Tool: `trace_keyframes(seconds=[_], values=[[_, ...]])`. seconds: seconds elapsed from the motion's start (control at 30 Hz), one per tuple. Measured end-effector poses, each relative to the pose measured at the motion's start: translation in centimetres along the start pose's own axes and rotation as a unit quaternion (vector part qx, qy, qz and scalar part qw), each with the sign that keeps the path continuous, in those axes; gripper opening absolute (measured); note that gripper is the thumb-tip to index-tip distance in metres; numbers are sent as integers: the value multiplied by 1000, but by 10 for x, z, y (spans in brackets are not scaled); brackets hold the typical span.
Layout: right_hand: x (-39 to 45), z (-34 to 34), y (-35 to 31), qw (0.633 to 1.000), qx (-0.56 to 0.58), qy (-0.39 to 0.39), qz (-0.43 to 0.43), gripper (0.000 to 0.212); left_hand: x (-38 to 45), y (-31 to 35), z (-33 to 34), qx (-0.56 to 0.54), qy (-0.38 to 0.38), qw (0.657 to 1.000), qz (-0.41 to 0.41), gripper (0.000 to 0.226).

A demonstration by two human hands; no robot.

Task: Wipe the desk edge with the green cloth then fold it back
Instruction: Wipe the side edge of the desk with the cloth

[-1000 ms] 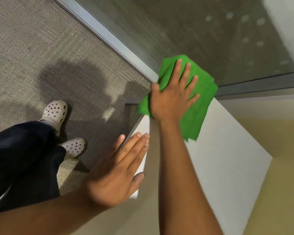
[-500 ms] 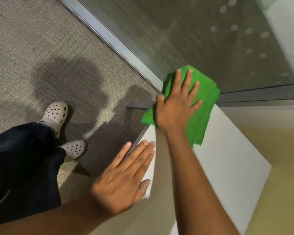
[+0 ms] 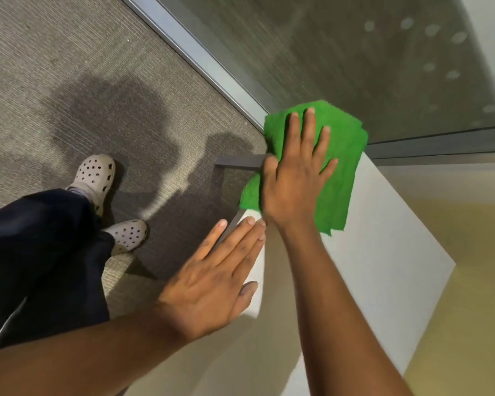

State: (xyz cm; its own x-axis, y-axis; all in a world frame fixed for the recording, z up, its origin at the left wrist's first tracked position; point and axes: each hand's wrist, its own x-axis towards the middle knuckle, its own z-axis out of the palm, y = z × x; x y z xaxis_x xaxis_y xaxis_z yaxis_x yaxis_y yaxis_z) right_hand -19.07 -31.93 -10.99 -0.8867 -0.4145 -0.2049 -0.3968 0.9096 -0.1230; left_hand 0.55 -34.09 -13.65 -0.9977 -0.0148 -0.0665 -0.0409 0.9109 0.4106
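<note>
Two hands are seen over the pale desk (image 3: 383,252). At the left, the left hand (image 3: 212,290) is laid flat near the desk's edge, its fingers (image 3: 235,247) straight and nearly together, nothing gripped, their tips just short of the right wrist. Further right, the right hand (image 3: 295,178) is pressed flat on the green cloth (image 3: 343,155), fingers spread apart, not clamped. The cloth is bunched under the palm at the far corner, spilling beyond the fingertips and draped over the edge beside the thumb. Since the cloth is only pressed, not gripped, it could probably be slid off the corner onto the carpet (image 3: 97,81), or dragged into a wad and made harder to fold.
</note>
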Motion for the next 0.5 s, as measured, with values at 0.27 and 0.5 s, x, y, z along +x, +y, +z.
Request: trace_keyframes(seconds=[0.27,0.5], values=[[93,-17,24,993,34,71,86,34,0,0,0,-5,-9,1000,-2,79],[84,-34,97,985,103,100,91,48,1,0,0,-6,-2,1000,1,78]])
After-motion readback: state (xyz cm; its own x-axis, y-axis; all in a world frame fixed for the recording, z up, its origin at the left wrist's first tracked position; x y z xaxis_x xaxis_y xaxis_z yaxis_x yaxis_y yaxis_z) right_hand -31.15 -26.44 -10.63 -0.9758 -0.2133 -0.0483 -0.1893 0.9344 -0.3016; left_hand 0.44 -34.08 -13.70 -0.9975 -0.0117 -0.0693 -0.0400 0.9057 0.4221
